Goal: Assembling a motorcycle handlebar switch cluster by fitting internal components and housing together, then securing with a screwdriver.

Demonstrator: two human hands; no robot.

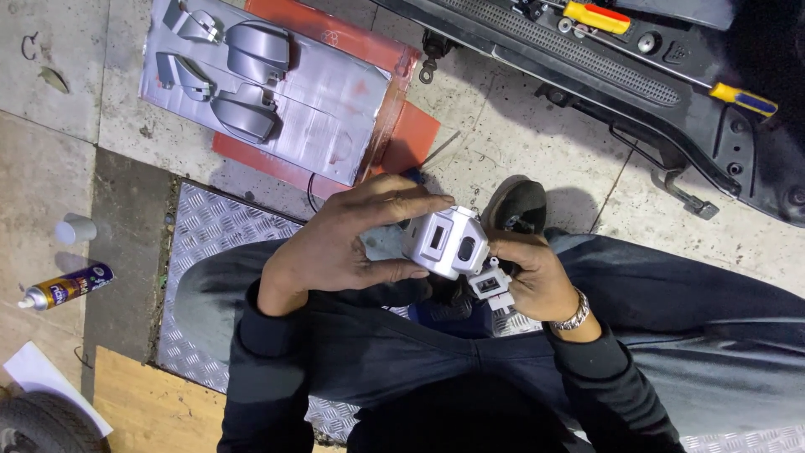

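On the floor [520,143] of pale stone tiles, stained and cracked, a sheet of ribbed metal tread plate [210,243] lies under the person's knees, with a strip of bare wood [151,403] at its near corner. Above the lap, the left hand [344,243] and the right hand [532,273] meet over a small silver plastic housing [444,242] with dark slots in its face. The left hand's fingers [402,205] are spread and curled over the housing's top and underside, clamped on it; the right hand's fingers are closed on its far side and on a small white connector block [490,285] just below it. A metal bracelet [577,315] sits on the right wrist.

Farther off, a red sheet [411,134] carries a silvery moulded tray [335,101], and in its hollows rest four grey shaped plastic covers [256,50]. To the left a spray can [63,289] lies on its side, with a small white cap [74,228] near it, a sheet of white paper [42,377] and the edge of a tyre [38,428] in the corner. Along the top right runs a long black vehicle panel [587,71] with a grille; a yellow-handled screwdriver [595,17] lies on it, and another with a yellow and blue handle [745,101] beside it. A dark shoe [516,205] shows just beyond the hands.
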